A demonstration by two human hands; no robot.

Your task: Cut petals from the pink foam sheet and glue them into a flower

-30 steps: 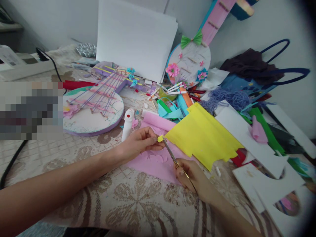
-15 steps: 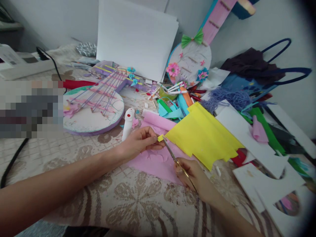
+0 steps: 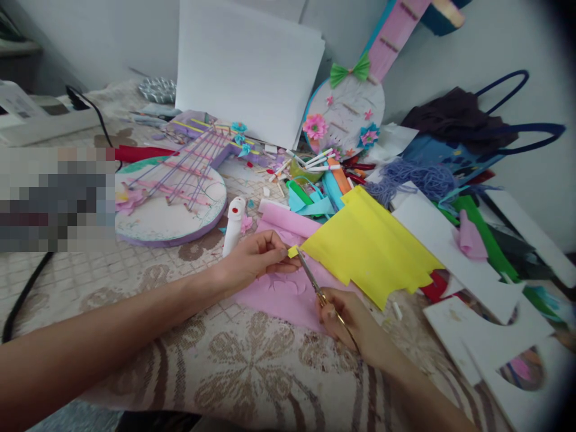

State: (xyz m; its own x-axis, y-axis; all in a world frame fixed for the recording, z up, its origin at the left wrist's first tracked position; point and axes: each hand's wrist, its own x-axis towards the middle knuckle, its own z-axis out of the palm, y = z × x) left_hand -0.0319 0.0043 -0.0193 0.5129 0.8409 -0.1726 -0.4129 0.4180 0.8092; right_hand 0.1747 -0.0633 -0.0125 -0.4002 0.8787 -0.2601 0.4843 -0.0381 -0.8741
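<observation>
Between the thumb and fingers of my left hand is a small piece of yellow paper. My right hand is closed around the handles of a pair of scissors, whose blade tips meet the right edge of that yellow piece. Under both hands lies a pink sheet, rolled up at its far edge. A larger yellow sheet with a stepped, cut edge lies just beyond the scissors. Left of my left hand stands a white bottle-like object with a red dot.
A handmade stringed instrument lies at the left. Another, with flowers, leans on the wall beside a white board. White sticks, blue yarn, cut white boards and a blue bag crowd the right side.
Almost nothing differs. Both hands, the yellow piece and the scissors keep nearly the same places, with only a very slight shift of the view.
</observation>
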